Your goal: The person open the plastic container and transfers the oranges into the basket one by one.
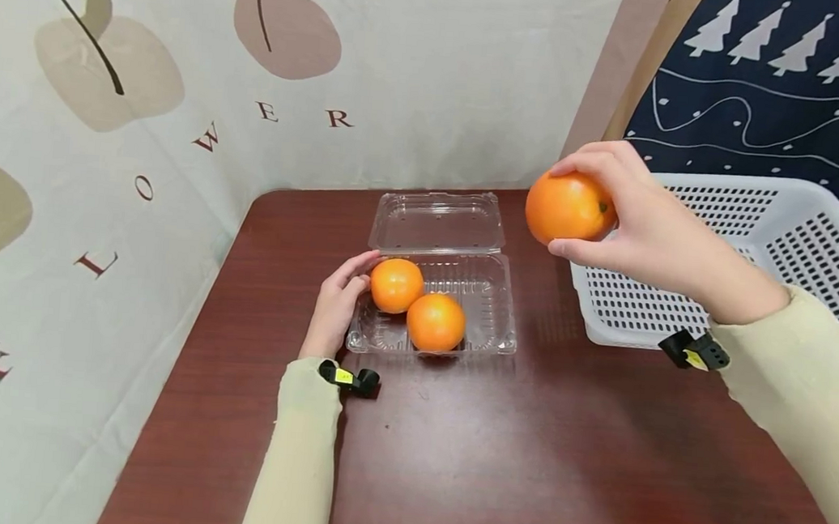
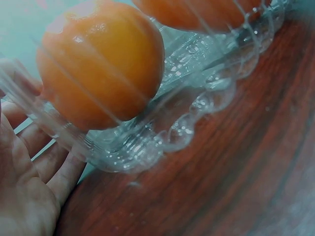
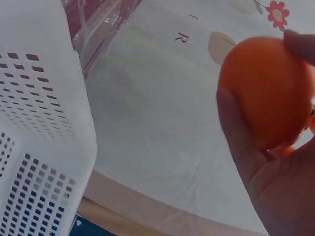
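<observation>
In the head view my right hand (image 1: 637, 220) grips an orange (image 1: 569, 207) between thumb and fingers, up in the air by the white basket's left end. The right wrist view shows the same orange (image 3: 266, 93) with fingers on both sides of it. A clear plastic clamshell box (image 1: 486, 299) lies with its lid folded back on the table. Two more oranges (image 1: 397, 286) sit in its left part, one nearer the front. My left hand (image 1: 336, 305) rests against the box's left wall, its fingers (image 2: 44, 157) extended along the outside of the clear plastic.
The white perforated basket (image 1: 650, 311) stands at the right, partly behind my right forearm. The raised lid (image 1: 437, 221) lies toward the wall. A printed cloth (image 1: 447, 77) hangs behind the dark red wooden table (image 1: 449, 459), and a navy cloth with white trees (image 1: 767, 99) hangs behind the basket.
</observation>
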Motion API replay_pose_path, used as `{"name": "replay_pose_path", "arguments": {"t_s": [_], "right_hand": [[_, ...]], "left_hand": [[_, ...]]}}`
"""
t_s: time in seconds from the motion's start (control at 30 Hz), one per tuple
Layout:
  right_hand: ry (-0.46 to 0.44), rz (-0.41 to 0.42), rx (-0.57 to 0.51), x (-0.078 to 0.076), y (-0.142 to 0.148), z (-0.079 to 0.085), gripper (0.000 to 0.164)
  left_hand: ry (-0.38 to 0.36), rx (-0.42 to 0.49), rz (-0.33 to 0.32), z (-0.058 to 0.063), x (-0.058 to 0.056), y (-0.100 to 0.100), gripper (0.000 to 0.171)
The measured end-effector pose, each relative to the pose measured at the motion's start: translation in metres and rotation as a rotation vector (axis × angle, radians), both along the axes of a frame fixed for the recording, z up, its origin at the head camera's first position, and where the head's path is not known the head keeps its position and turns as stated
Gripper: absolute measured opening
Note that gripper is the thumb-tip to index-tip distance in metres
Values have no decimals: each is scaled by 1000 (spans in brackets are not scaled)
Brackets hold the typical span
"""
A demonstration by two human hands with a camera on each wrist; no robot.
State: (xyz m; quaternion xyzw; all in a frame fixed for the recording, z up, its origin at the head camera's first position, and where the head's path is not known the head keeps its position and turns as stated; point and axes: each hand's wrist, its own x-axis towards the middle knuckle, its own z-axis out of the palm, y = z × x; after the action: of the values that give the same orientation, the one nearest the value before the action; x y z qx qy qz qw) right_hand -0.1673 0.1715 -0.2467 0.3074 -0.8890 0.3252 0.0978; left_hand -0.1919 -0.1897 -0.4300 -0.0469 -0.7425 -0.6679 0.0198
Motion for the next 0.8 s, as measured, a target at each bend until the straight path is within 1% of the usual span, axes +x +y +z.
{"name": "replay_pose_path", "arguments": {"t_s": [0.13, 0.33, 0.43, 0.5, 0.67, 0.8], "right_hand": [[26, 67, 27, -2, 0, -1, 64], [65, 93, 147, -9, 3, -3, 55], [78, 93, 198, -14, 7, -4, 52], [65, 90, 219, -17, 9, -6, 52], [46, 60, 281, -26, 16, -11, 53], [59, 36, 329, -33, 23, -15, 52]], "left_hand": [[-13, 7, -2, 2, 1, 1, 35], [-27, 7, -6, 12, 6, 4, 37], [-23, -5, -7, 18, 10, 6, 37], [-22, -14, -5, 21, 11, 7, 37], [-21, -13, -1, 21, 11, 7, 38], [-23, -9, -2, 20, 10, 7, 37]]}}
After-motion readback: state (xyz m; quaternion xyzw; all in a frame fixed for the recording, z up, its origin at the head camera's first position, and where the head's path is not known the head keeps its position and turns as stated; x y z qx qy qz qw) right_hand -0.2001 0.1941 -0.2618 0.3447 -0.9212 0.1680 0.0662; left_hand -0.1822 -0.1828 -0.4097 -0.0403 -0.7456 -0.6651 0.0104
